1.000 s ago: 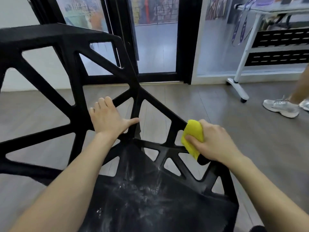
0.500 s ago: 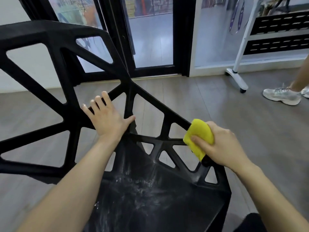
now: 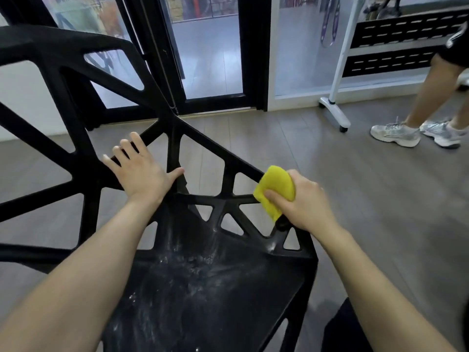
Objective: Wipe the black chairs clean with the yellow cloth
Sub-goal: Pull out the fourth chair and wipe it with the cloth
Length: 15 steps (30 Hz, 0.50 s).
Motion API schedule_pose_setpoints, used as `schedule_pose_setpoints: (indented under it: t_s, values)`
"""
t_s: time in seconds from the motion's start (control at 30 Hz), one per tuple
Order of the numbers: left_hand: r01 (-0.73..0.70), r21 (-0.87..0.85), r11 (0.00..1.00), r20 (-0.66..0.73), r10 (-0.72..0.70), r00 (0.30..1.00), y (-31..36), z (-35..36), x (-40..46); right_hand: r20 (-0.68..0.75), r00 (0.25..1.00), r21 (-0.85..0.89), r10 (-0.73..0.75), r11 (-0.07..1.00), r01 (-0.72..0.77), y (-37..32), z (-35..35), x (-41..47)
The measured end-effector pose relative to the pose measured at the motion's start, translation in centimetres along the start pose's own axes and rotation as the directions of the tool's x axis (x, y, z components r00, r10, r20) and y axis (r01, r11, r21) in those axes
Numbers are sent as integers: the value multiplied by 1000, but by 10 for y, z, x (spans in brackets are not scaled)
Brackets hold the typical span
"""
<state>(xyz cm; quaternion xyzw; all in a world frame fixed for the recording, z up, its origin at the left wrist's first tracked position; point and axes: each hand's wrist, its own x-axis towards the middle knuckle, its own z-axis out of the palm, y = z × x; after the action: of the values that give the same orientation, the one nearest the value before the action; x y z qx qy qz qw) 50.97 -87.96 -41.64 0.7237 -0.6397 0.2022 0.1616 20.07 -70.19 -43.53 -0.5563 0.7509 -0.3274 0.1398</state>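
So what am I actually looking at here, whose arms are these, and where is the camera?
There is no machine: a person wears one wide-angle camera on the head, so you look down along their own bare arms. The left hand lies flat on the lattice back of a black chair, bracing it. The right hand has its fingers closed on a folded yellow cloth, pressed against a bar of the chair frame. The seat shows pale dusty smears. Behind are a glass door and wood-look floor. At the right stand someone else's legs in pale sneakers.
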Motion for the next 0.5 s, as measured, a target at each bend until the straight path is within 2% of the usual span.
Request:
schedule_pose_setpoints:
  t_s: [0.07,0.1,0.17,0.23,0.3,0.37,0.43,0.5]
  values:
    - [6,-6,1000,-1,-6,1000,0,-1,0,23,985,228,172,958,-173,22,-5,-41]
    - [2,-7,1000,0,-2,1000,1,-2,0,17,976,296,218,931,-213,25,-2,-58]
    - [-13,-21,1000,28,13,1000,0,-6,0,-112,974,233,199,958,-169,21,8,-75]
    - [-60,-49,997,86,64,994,-9,-12,3,-286,953,42,95,995,-86,6,8,-68]
    - [-142,-82,987,123,151,981,-26,-20,11,-418,906,7,-63,997,73,-26,-2,-35]
    - [-227,-140,964,182,250,951,-46,-28,21,-482,833,-91,-272,961,261,-68,-4,15]
    - [-305,-156,939,253,337,907,-61,-34,26,-442,802,-170,-401,916,364,-99,17,53]
    - [-348,-132,928,279,371,885,-69,-37,24,-311,830,-283,-463,879,384,-107,54,63]
